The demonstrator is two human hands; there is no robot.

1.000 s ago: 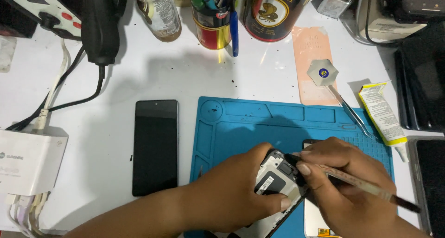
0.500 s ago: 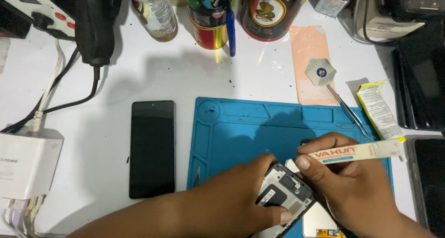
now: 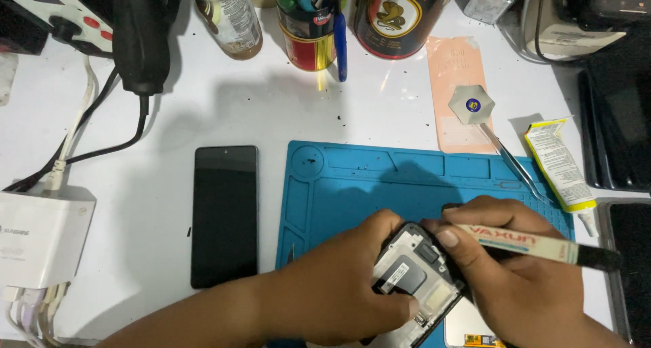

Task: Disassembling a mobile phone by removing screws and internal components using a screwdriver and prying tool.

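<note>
white tool (image 3: 536, 245) now lower, tilted toward right

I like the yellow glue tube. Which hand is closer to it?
The right hand, holding a pen-like tool, sits just below-left of the yellow tube. The left hand grips the opened phone, farther left.

Left hand (image 3: 339, 290) around opened phone (image 3: 417, 280), right hand (image 3: 522, 280) gripping tool (image 3: 536, 243).

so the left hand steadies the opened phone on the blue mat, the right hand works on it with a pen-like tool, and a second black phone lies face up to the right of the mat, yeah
Not quite: the second black phone lies to the left of the blue mat, on the white table, as the head view shows. The rest holds: the left hand steadies the opened phone while the right hand works on it with a pen-like tool.
</note>
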